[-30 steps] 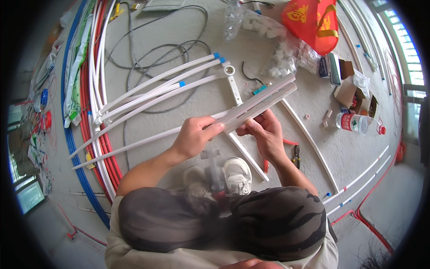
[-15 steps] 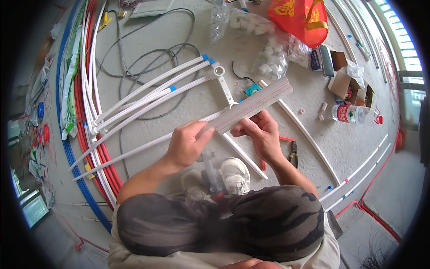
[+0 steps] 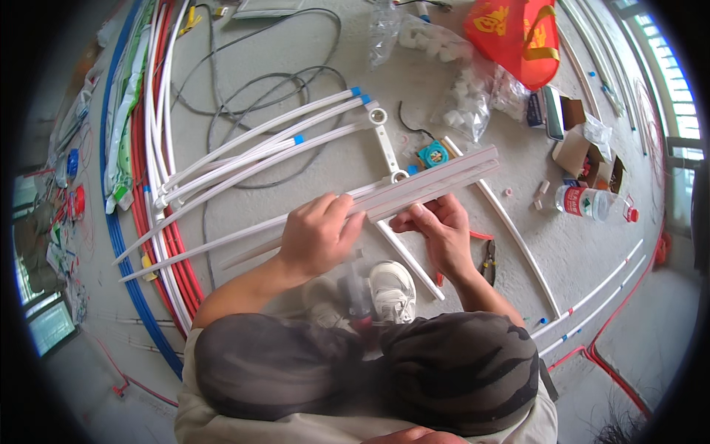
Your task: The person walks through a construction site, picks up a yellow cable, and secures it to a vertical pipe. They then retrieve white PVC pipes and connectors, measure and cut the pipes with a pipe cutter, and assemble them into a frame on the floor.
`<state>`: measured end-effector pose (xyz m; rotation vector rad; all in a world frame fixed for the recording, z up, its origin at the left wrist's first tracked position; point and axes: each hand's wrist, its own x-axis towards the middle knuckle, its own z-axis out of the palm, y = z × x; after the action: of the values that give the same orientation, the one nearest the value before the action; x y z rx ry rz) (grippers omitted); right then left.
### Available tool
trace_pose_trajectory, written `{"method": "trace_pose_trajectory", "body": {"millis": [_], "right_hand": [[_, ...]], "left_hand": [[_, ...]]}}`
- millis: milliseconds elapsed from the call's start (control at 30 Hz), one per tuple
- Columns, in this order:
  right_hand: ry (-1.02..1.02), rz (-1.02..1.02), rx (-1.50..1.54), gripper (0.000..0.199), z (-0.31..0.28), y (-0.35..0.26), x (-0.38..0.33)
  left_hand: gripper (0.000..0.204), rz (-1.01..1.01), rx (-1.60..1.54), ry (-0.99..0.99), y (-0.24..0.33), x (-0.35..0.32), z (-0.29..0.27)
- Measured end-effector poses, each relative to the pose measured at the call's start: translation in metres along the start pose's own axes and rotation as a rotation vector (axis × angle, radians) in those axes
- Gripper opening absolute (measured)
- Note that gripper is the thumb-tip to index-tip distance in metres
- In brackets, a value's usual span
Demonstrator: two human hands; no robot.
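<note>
Long, flat white plastic strips with thin red lines [image 3: 436, 183]: between both hands' fingers. Left hand [image 3: 319, 231]: fingers curled around them. Right hand [image 3: 438, 231]: thumb and fingers pinching lower edge. Step, apparently: aligning strips; next move likely calls for even grip. Round teal tape measure [image 3: 433, 154]: beyond right fingertips.

Head-worn fisheye view, looking down, close above the floor [image 3: 562, 251]
</note>
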<state>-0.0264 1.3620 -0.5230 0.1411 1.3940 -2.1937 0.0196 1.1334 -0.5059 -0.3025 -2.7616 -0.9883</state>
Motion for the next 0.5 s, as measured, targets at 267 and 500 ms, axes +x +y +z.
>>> {"method": "trace_pose_trajectory", "body": {"millis": [267,500], "right_hand": [[-0.042,0.035,0.036,0.026,-0.003,0.002,0.002],[0.125,-0.1,0.147,0.015,-0.032,0.011,0.004]], "left_hand": [[0.022,0.026,0.056,-0.021,-0.002,-0.002,0.0],[0.019,-0.125,-0.054,-0.012,-0.015,-0.003,-0.005]]}}
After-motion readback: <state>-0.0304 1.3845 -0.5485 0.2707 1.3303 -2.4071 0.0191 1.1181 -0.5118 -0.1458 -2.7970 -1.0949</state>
